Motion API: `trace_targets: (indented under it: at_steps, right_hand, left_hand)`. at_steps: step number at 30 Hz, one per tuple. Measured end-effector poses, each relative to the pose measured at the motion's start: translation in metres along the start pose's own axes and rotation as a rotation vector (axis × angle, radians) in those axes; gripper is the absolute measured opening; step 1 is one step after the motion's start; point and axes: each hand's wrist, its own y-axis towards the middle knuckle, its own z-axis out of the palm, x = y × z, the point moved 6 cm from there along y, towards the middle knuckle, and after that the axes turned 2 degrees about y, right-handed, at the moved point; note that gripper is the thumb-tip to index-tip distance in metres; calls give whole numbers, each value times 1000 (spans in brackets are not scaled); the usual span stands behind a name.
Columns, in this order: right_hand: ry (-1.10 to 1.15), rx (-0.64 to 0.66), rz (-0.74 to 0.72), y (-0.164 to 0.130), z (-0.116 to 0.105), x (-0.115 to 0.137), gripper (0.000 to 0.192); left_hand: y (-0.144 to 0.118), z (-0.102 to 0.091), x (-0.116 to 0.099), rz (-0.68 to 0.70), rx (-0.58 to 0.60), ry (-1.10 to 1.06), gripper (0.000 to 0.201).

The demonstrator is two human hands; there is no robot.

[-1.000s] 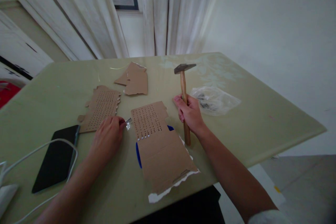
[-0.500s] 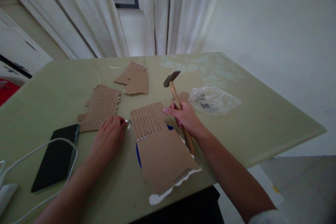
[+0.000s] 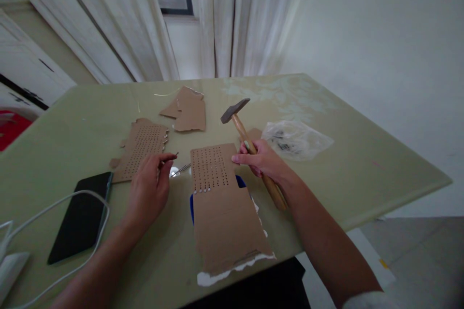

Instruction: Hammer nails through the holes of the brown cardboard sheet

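In the head view my right hand (image 3: pixel 261 158) is wrapped around the wooden handle of a hammer (image 3: pixel 241 128), its dark metal head raised at the far end. The thumb of that hand meets the right edge of a cardboard sheet (image 3: pixel 228 222) punched with rows of small holes. My left hand (image 3: pixel 152 181) is pinched left of this sheet; a tiny dark tip shows at its fingers, too small to name. Thin metal nails (image 3: pixel 180 171) lie between that hand and the sheet. Something blue (image 3: pixel 240 181) pokes out from under the cardboard.
Another perforated cardboard piece (image 3: pixel 139 147) lies behind my left hand, with torn cardboard scraps (image 3: pixel 191 113) farther back. To the right rests a clear plastic bag (image 3: pixel 297 140) with dark bits inside. A black tablet (image 3: pixel 81 217) and a white cable (image 3: pixel 60 201) occupy the left side.
My left hand has lifted away from the nails, leaving them in plain view. The perforated sheet has turned slightly and its far end moved right, with my right hand and hammer shifting right too.
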Motion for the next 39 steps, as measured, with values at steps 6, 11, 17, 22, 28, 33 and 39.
trace_targets:
  at_steps: [6, 11, 17, 22, 28, 33, 39]
  right_hand:
    - [-111, -39, -47, 0, 0, -2, 51]
    - [-132, -160, -128, 1, -8, 2, 58]
    - [-7, -269, -402, -11, -15, 27, 64]
    - [123, -393, -513, -16, -27, 31, 65]
    - [132, -320, -506, -11, -28, 30, 74]
    - [272, -265, -444, -11, -24, 31, 74]
    - [346, -238, -402, -10, -27, 29, 73]
  left_hand:
    - [-14, -2, -13, -30, -40, -355, 24]
    - [-25, -4, -29, -25, -96, -477, 19]
    - [-17, -8, -65, -67, -63, -586, 29]
    - [-15, -6, -73, -58, -109, -625, 21]
    - [-24, 6, -52, -36, -17, -600, 23]
    - [-29, 12, -48, 4, 110, -576, 20]
    - [-28, 10, -57, 79, 149, -488, 14]
